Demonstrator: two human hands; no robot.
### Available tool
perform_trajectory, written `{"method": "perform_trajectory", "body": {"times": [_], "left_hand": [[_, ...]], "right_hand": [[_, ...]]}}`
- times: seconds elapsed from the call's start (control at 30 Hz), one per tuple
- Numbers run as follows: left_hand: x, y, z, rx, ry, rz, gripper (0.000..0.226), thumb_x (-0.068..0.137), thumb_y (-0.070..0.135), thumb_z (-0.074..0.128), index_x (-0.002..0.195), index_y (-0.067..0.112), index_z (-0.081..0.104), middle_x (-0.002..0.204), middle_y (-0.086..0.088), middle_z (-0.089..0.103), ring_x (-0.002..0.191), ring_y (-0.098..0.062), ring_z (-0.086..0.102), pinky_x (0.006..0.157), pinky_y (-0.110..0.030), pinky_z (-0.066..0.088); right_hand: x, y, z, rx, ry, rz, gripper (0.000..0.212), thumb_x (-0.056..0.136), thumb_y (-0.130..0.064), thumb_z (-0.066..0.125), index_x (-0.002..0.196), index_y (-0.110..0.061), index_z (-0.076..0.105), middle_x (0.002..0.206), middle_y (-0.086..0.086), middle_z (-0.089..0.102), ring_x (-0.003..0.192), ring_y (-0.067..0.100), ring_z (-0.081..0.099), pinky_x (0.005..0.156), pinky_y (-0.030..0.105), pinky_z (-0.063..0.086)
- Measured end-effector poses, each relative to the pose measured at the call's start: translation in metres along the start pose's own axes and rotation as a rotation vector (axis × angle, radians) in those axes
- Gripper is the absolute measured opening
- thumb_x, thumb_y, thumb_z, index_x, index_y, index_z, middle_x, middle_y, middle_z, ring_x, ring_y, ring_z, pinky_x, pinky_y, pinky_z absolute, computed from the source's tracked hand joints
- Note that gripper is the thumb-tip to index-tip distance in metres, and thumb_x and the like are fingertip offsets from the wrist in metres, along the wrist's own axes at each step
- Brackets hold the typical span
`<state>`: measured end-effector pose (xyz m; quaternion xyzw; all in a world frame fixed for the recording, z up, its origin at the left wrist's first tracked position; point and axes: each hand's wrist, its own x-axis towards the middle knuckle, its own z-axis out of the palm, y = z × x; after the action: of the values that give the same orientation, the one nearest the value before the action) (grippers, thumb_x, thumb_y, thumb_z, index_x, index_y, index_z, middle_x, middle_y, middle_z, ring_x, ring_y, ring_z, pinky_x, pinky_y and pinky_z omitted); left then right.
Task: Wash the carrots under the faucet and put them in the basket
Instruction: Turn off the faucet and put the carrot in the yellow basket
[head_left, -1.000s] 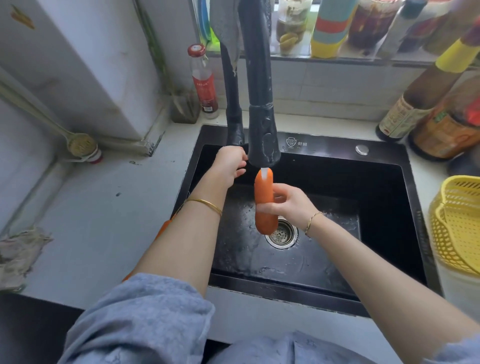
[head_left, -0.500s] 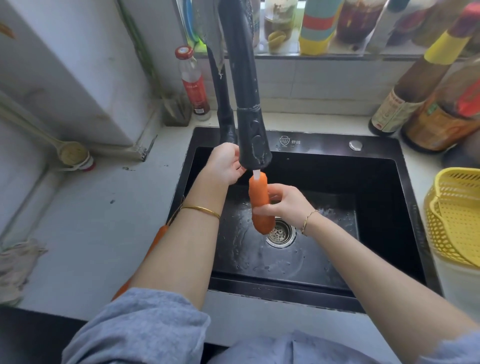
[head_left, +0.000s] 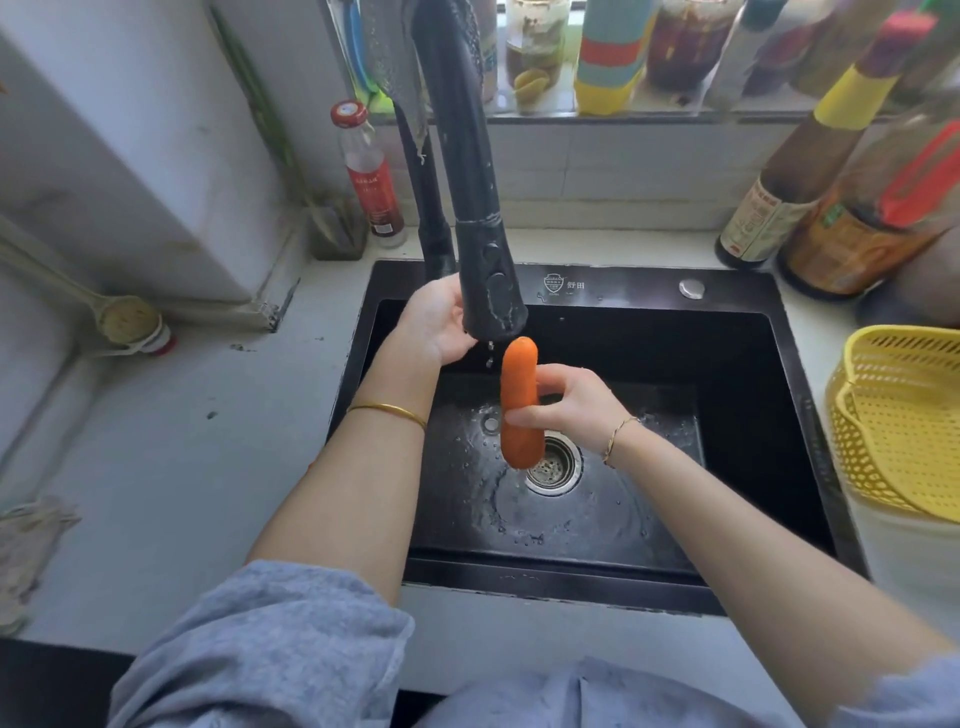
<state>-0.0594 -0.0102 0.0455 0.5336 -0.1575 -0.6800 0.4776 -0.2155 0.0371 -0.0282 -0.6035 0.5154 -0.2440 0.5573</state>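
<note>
My right hand (head_left: 574, 402) grips an orange carrot (head_left: 518, 400) upright over the black sink (head_left: 727, 332), just below the spout of the black faucet (head_left: 467, 182). Only a few drops fall from the spout beside the carrot's top. My left hand (head_left: 434, 325) reaches up behind the faucet head, and its fingertips are hidden by the faucet. The yellow perforated basket (head_left: 904, 421) stands on the counter at the right edge. The sink floor is wet around the steel drain (head_left: 553, 467).
Sauce bottles (head_left: 789, 171) crowd the back right corner, and jars line the window ledge. A red-capped bottle (head_left: 369, 176) stands left of the faucet. A brush (head_left: 127, 319) lies on the left counter, and a rag (head_left: 26, 545) sits at the far left edge.
The stream of water that hit the carrot's top has stopped to a few drops. The carrot sits slightly right of the spout. My left hand has stayed by the faucet head.
</note>
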Motion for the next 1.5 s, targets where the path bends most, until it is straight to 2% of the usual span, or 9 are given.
{"method": "perform_trajectory", "body": {"times": [0.07, 0.17, 0.33, 0.5, 0.67, 0.83, 0.97, 1.13, 1.5], "left_hand": [[0.001, -0.011, -0.01, 0.146, 0.059, 0.055, 0.023, 0.102, 0.005, 0.041, 0.092, 0.015, 0.059, 0.085, -0.001, 0.07, 0.086, -0.013, 0.062, 0.089, -0.03, 0.047], [0.001, -0.043, -0.035, 0.544, 0.106, 0.006, 0.035, 0.096, -0.001, 0.042, 0.119, 0.015, 0.062, 0.119, -0.005, 0.063, 0.106, -0.014, 0.057, 0.087, -0.029, 0.043], [-0.02, -0.093, -0.045, 0.868, -0.282, -0.125, 0.029, 0.098, 0.023, 0.055, 0.127, 0.025, 0.06, 0.13, 0.004, 0.061, 0.121, -0.014, 0.054, 0.099, -0.034, 0.041], [-0.032, -0.103, -0.026, 0.912, -0.448, -0.045, 0.042, 0.092, 0.024, 0.068, 0.132, 0.018, 0.056, 0.124, 0.004, 0.063, 0.107, -0.005, 0.061, 0.078, -0.014, 0.048], [-0.038, -0.113, -0.007, 0.852, -0.311, 0.032, 0.036, 0.086, 0.023, 0.074, 0.12, 0.016, 0.063, 0.11, 0.001, 0.069, 0.089, -0.003, 0.065, 0.061, -0.006, 0.048], [-0.04, -0.125, 0.014, 1.053, -0.287, 0.078, 0.041, 0.083, 0.034, 0.076, 0.119, 0.017, 0.066, 0.112, -0.001, 0.07, 0.103, -0.014, 0.067, 0.087, -0.027, 0.053], [-0.043, -0.121, 0.029, 1.004, -0.403, -0.014, 0.032, 0.085, 0.047, 0.067, 0.115, 0.034, 0.068, 0.112, 0.006, 0.073, 0.108, -0.013, 0.066, 0.094, -0.034, 0.049], [-0.039, -0.124, 0.051, 0.963, -0.214, 0.054, 0.016, 0.098, 0.025, 0.054, 0.112, 0.023, 0.063, 0.105, 0.001, 0.067, 0.087, -0.008, 0.062, 0.074, -0.023, 0.046], [-0.036, -0.143, 0.081, 0.969, -0.185, 0.03, 0.021, 0.099, 0.017, 0.051, 0.116, 0.017, 0.063, 0.103, -0.001, 0.066, 0.088, -0.011, 0.06, 0.072, -0.022, 0.045]], "right_hand": [[-0.007, 0.003, -0.005, 0.04, 0.023, 0.02, 0.028, 0.075, -0.012, 0.08, 0.094, -0.027, 0.066, 0.094, -0.009, 0.07, 0.094, 0.008, 0.065, 0.085, 0.026, 0.05], [-0.018, 0.011, -0.013, 0.17, 0.094, 0.068, 0.032, 0.079, -0.009, 0.076, 0.104, -0.019, 0.06, 0.098, -0.002, 0.069, 0.093, 0.011, 0.066, 0.084, 0.027, 0.053], [-0.028, 0.021, -0.025, 0.42, 0.224, 0.186, 0.031, 0.091, -0.017, 0.064, 0.118, -0.005, 0.054, 0.111, 0.02, 0.065, 0.101, 0.027, 0.067, 0.084, 0.035, 0.057], [-0.041, 0.024, -0.037, 0.521, 0.294, 0.215, 0.019, 0.097, -0.026, 0.054, 0.107, -0.009, 0.057, 0.104, 0.014, 0.066, 0.09, 0.023, 0.068, 0.077, 0.027, 0.059], [-0.05, 0.03, -0.049, 0.539, 0.293, 0.332, 0.034, 0.098, -0.038, 0.05, 0.117, -0.01, 0.057, 0.111, 0.011, 0.067, 0.093, 0.021, 0.068, 0.082, 0.034, 0.055], [-0.061, 0.036, -0.059, 0.21, 0.176, 0.436, 0.036, 0.09, -0.044, 0.062, 0.111, -0.015, 0.057, 0.1, 0.002, 0.067, 0.085, 0.015, 0.068, 0.084, 0.039, 0.056], [-0.071, 0.04, -0.082, 0.45, 0.217, 0.395, 0.03, 0.091, -0.036, 0.061, 0.109, -0.011, 0.059, 0.083, 0.003, 0.065, 0.061, 0.009, 0.064, 0.074, 0.034, 0.056], [-0.078, 0.064, -0.086, 0.215, 0.249, 0.563, 0.046, 0.078, -0.041, 0.075, 0.106, -0.007, 0.062, 0.09, 0.007, 0.066, 0.079, 0.023, 0.066, 0.077, 0.039, 0.056], [-0.085, 0.074, -0.098, 0.056, 0.24, 0.574, 0.045, 0.075, -0.054, 0.071, 0.095, -0.014, 0.062, 0.074, 0.003, 0.067, 0.067, 0.015, 0.066, 0.068, 0.034, 0.055]]}}
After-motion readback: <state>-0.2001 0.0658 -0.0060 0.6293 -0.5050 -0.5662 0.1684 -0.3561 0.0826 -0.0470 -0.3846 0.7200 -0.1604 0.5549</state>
